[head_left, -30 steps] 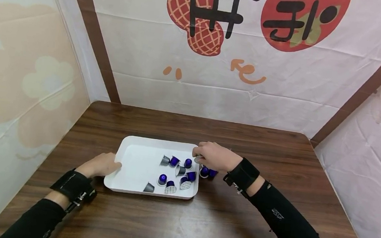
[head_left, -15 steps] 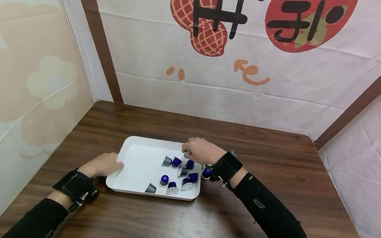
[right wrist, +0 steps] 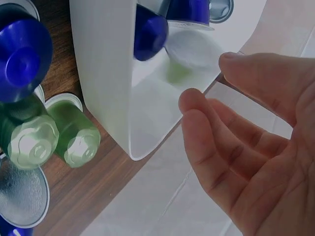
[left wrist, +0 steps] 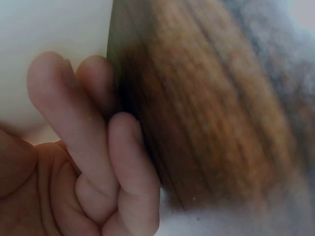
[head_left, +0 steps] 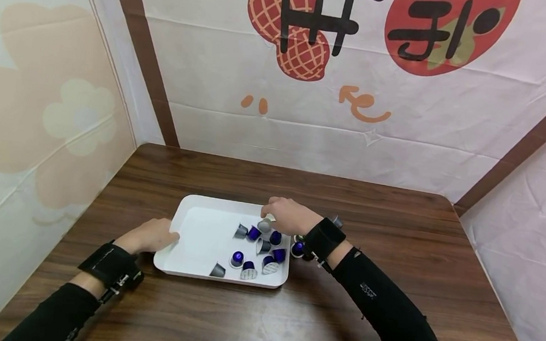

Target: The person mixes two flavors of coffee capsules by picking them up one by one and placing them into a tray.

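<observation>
My left hand (head_left: pixel 148 235) grips the left rim of a white tray (head_left: pixel 192 245), its thumb on the upper side; the left wrist view shows the fingers bent at the tray's edge. Above the tray's back right corner is my right hand (head_left: pixel 290 216), thumb and fingertips apart with nothing between them. Just beneath its fingertips, a green coffee capsule (right wrist: pixel 179 73) with a pale lid (head_left: pixel 264 225) shows blurred inside the tray. Several blue capsules (head_left: pixel 237 259) and grey capsules (head_left: pixel 218 270) lie in the tray's right half, some upright and some tipped.
Outside the tray's right side, more capsules sit on the brown table (head_left: pixel 365 289): a blue one (head_left: pixel 298 249), a grey one (head_left: pixel 336 221) and green ones (right wrist: pixel 74 132). My right wrist partly hides this group. A printed cloth (head_left: pixel 305 140) hangs behind the table.
My right hand has moved left over the tray's corner with the pale-lidded capsule and let it go there. The left hand keeps its hold on the tray.
</observation>
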Demonstrator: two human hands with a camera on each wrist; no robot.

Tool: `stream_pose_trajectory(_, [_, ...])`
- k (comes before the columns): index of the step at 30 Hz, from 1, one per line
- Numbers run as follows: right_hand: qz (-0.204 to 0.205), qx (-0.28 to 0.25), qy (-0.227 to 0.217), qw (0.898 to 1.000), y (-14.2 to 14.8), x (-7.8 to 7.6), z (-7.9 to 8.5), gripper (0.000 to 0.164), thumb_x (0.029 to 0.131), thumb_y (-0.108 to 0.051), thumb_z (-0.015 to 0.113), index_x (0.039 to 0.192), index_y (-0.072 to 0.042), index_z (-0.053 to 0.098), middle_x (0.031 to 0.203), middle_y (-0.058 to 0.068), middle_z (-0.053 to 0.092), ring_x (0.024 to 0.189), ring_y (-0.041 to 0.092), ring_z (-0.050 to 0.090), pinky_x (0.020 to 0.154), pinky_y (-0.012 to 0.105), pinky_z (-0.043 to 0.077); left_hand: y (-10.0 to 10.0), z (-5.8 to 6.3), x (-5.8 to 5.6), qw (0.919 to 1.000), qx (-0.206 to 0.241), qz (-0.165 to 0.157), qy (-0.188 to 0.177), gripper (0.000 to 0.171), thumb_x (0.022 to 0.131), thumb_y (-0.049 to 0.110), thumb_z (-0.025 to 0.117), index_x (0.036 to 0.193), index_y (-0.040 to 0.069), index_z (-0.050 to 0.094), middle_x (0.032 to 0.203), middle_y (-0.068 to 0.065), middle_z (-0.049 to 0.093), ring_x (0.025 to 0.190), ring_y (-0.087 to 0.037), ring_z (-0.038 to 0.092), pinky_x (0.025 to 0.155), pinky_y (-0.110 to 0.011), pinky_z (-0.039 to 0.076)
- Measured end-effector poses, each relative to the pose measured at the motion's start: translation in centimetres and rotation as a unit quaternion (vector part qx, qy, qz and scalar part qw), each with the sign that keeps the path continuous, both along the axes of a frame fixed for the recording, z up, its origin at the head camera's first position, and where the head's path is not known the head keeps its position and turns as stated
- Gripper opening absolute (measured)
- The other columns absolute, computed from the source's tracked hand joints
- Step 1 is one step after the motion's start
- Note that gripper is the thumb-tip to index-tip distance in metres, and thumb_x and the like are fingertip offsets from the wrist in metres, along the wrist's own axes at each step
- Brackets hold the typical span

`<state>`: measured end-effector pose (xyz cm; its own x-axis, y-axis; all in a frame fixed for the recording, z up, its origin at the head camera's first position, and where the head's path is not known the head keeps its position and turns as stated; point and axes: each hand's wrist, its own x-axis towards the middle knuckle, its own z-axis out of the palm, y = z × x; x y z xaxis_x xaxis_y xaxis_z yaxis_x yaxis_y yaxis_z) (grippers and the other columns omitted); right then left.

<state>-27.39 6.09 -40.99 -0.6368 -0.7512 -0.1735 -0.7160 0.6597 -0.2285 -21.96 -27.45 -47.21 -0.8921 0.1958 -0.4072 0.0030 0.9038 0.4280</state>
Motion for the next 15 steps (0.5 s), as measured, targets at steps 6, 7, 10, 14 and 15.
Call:
stream_pose_trajectory(6, [-0.018, 0.007, -0.005, 1.0, 1.3, 0.1, 0.1, 0.027, 0.091, -0.009, 0.061, 0.117, -0.009, 0.064, 0.115, 0.009, 0.055, 0.088, 0.016, 0.056, 0.077, 0.029, 0.047, 0.0, -0.3, 0.0, 1.0, 0.003, 0.0, -0.001, 0.042, 0.094, 0.018, 0.045, 0.121, -0.013, 0.052, 0.094, -0.014, 0.063, 0.076, -0.02, 0.057, 0.072, -0.039, 0.045])
stream_pose_trajectory(7, [-0.019, 0.004, -0.005, 1.0, 1.6, 0.1, 0.1, 0.026, 0.091, -0.009, 0.061, 0.117, -0.008, 0.064, 0.115, 0.009, 0.056, 0.086, 0.016, 0.056, 0.076, 0.029, 0.047, -0.1, -0.3, 0.0, 1.0, 0.005, -0.001, -0.001, 0.042, 0.094, 0.018, 0.045, 0.121, -0.013, 0.052, 0.092, -0.013, 0.063, 0.075, -0.02, 0.057, 0.071, -0.038, 0.046])
stream_pose_trajectory(10, [-0.021, -0.001, -0.005, 1.0, 2.7, 0.4, 0.2, 0.026, 0.091, -0.008, 0.061, 0.116, -0.007, 0.064, 0.114, 0.011, 0.056, 0.084, 0.016, 0.056, 0.075, 0.03, 0.046, -0.1, -0.3, -0.1, 0.9999, 0.009, -0.004, 0.004, 0.042, 0.094, 0.018, 0.044, 0.12, -0.014, 0.052, 0.089, -0.011, 0.063, 0.073, -0.019, 0.057, 0.069, -0.037, 0.046])
stream_pose_trajectory(14, [-0.019, -0.005, 0.006, 1.0, 4.1, 1.0, 0.3, 0.023, 0.091, -0.009, 0.06, 0.113, -0.005, 0.065, 0.111, 0.01, 0.057, 0.083, 0.016, 0.056, 0.075, 0.031, 0.047, -0.2, -0.3, -0.1, 0.9998, 0.009, -0.014, 0.014, 0.041, 0.094, 0.017, 0.044, 0.119, -0.014, 0.053, 0.093, -0.015, 0.064, 0.075, -0.02, 0.058, 0.072, -0.039, 0.046])
stream_pose_trajectory(15, [-0.015, -0.009, 0.012, 1.0, 4.6, 1.2, 0.3, 0.021, 0.091, -0.008, 0.059, 0.112, -0.005, 0.065, 0.108, 0.01, 0.058, 0.082, 0.016, 0.057, 0.074, 0.031, 0.048, -0.2, -0.3, -0.1, 0.9997, 0.007, -0.015, 0.015, 0.041, 0.094, 0.017, 0.044, 0.119, -0.014, 0.053, 0.094, -0.016, 0.064, 0.076, -0.02, 0.058, 0.072, -0.04, 0.046])
